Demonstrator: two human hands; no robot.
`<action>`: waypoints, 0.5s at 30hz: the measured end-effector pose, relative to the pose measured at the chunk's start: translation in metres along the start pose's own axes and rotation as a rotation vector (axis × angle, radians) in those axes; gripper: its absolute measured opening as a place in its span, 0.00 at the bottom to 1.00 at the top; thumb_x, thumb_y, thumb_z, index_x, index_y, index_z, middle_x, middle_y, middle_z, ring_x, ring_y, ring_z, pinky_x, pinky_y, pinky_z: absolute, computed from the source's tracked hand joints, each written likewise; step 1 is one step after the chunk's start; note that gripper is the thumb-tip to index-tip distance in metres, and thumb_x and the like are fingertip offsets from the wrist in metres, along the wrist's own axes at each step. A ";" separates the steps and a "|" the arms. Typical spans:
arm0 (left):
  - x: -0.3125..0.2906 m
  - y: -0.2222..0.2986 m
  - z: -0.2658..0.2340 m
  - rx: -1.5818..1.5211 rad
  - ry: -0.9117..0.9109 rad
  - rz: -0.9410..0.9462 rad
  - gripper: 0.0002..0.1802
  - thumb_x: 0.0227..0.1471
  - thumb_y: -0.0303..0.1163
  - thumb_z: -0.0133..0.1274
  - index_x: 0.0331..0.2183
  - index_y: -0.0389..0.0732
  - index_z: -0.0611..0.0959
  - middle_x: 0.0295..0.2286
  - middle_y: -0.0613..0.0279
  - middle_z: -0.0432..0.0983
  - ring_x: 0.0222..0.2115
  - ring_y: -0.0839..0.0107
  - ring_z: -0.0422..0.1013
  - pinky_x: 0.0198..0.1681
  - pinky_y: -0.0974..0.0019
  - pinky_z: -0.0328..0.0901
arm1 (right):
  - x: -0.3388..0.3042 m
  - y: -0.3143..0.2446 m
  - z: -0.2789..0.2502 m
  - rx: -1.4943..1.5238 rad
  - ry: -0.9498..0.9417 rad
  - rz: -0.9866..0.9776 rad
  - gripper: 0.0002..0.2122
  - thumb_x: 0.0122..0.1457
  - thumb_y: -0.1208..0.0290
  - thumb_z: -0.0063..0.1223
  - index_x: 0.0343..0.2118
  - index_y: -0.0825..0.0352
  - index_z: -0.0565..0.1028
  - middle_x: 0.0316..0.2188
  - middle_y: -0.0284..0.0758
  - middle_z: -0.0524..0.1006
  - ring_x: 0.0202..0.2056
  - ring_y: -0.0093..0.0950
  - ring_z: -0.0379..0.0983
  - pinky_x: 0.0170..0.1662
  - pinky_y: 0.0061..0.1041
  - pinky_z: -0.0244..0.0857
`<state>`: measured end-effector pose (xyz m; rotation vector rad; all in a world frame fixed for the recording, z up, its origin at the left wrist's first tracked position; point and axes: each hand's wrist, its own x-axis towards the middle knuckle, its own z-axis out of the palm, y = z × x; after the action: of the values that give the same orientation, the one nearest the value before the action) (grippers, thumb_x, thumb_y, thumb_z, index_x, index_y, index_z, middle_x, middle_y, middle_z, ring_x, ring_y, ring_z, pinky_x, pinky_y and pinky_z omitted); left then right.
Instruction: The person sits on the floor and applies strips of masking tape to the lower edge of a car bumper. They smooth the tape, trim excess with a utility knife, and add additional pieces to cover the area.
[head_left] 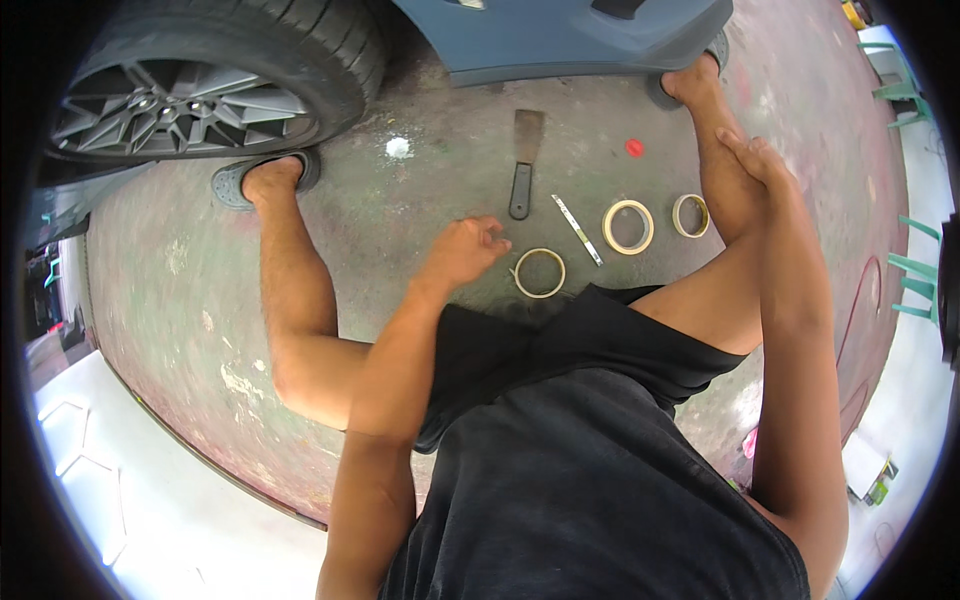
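Observation:
My left hand (465, 254) hovers over the floor with its fingers loosely bent and apart, and I see nothing in it. Just to its right lies a thin roll of tape (540, 296). Farther out is a scraper (526, 160) with a wide flat blade and a dark handle. A narrow white strip with dark marks (577, 230) lies beside a thicker cream tape roll (607, 228), and another tape roll (677, 218) stands close to my right leg. On that lower leg rests my right hand (752, 165), fingers stretched out, holding nothing.
A car wheel (345, 65) is at the far left, by my left foot. The blue-grey car body (570, 45) hangs over the floor ahead. A small red round piece (634, 148) and a white spot (398, 148) are on the floor. Green chairs (915, 285) stand far right.

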<state>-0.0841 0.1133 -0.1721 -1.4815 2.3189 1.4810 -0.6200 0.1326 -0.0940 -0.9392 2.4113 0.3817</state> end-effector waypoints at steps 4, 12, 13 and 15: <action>0.006 0.028 0.035 0.235 -0.064 -0.234 0.22 0.52 0.45 0.66 0.39 0.36 0.86 0.35 0.46 0.84 0.39 0.48 0.80 0.43 0.52 0.73 | -0.018 -0.004 -0.007 0.037 -0.020 0.002 0.55 0.52 0.20 0.45 0.59 0.80 0.72 0.58 0.57 0.75 0.63 0.50 0.69 0.65 0.46 0.59; 0.010 0.012 0.064 0.284 -0.041 -0.094 0.16 0.48 0.41 0.67 0.32 0.38 0.86 0.30 0.45 0.84 0.36 0.47 0.81 0.40 0.48 0.73 | -0.015 -0.016 0.007 -0.033 0.137 0.065 0.46 0.58 0.31 0.52 0.60 0.79 0.71 0.57 0.58 0.75 0.59 0.51 0.73 0.63 0.43 0.63; 0.010 0.014 0.061 0.220 -0.016 -0.114 0.15 0.48 0.40 0.66 0.31 0.38 0.86 0.30 0.46 0.84 0.35 0.47 0.81 0.40 0.48 0.73 | -0.019 -0.020 0.006 -0.044 0.185 0.061 0.43 0.60 0.35 0.54 0.60 0.78 0.71 0.56 0.58 0.75 0.58 0.51 0.73 0.63 0.43 0.63; 0.006 0.016 0.054 0.086 0.037 -0.168 0.12 0.48 0.38 0.66 0.30 0.39 0.86 0.28 0.48 0.84 0.34 0.46 0.81 0.39 0.48 0.73 | -0.063 -0.059 0.006 -0.229 0.286 -0.180 0.36 0.63 0.48 0.58 0.65 0.72 0.67 0.53 0.54 0.79 0.56 0.47 0.76 0.64 0.40 0.61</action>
<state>-0.1224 0.1494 -0.1939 -1.6473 2.1853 1.3064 -0.5376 0.1268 -0.0673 -1.3835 2.5451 0.4922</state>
